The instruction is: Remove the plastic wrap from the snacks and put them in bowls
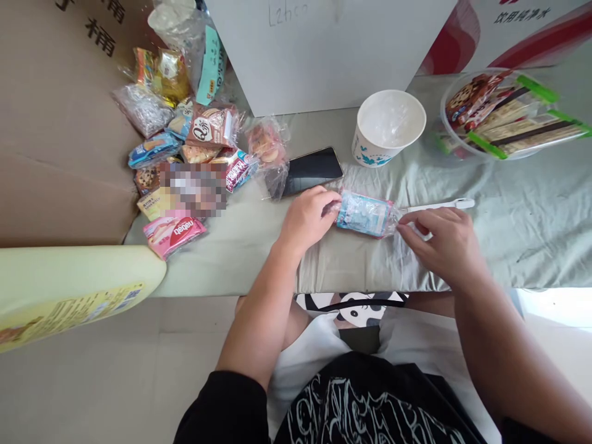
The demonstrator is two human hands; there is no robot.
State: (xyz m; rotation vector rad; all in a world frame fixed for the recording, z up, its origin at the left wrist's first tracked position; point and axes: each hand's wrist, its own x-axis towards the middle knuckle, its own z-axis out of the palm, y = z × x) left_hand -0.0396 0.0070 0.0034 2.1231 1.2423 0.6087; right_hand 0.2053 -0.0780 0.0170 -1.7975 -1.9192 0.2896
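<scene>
A small blue packet with pink edges [363, 214], in clear plastic wrap, lies on the cloth between my hands. My left hand [311, 219] pinches its left end, thumb and fingers together. At the other end, the fingertips of my right hand [441, 240] are closed on the clear wrapper. Just behind my right hand is a thin white plastic stick [439, 205], partly covered by the fingers. A dark phone [312, 171] rests beyond my left hand. Behind the packet stands a white paper cup [372, 145] with crumpled clear plastic inside.
Many wrapped snacks [210, 126] are heaped at the left against a cardboard box [60, 135]. At the right, a clear round tub [446, 117] holds more packets. A white box [319, 55] stands at the back. A pale yellow rounded object [78, 277] juts in at lower left.
</scene>
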